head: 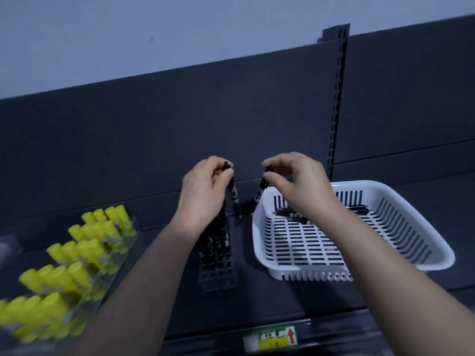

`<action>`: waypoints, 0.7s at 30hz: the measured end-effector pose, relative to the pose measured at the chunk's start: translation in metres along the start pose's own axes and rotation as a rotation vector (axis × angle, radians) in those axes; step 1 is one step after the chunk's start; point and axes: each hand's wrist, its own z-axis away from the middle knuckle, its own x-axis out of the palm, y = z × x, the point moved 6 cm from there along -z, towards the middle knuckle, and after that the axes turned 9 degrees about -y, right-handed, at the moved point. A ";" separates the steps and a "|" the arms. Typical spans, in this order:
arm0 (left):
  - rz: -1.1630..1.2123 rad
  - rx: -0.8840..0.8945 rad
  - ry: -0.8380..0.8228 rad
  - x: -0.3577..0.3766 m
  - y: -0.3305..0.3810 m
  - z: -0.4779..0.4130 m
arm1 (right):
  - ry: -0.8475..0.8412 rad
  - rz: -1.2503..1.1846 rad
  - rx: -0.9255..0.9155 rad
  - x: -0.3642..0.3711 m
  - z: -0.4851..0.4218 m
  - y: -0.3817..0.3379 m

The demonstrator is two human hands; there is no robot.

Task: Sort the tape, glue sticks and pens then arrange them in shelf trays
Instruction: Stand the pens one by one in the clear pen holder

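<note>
My left hand [203, 188] pinches the top of a black pen [234, 194] that hangs tip down over the far end of a clear pen tray [218, 255], where several black pens stand. A second black pen [261, 187] is held by its top end in my right hand [295, 183], slanting down beside the white slotted basket [385, 199]. A few black pens [295, 217] lie at the basket's far side. Yellow glue sticks [84, 242] stand in rows inside a clear tray at the left.
All of this stands on a dark shelf with a dark back panel and a slotted upright [338, 104] at the right. A price label [271, 339] with a red arrow is fixed to the shelf's front edge. Another clear container's corner [7, 249] shows at the far left.
</note>
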 end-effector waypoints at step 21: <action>-0.196 0.039 0.002 -0.001 -0.059 0.046 | -0.155 0.024 0.112 0.087 0.018 -0.001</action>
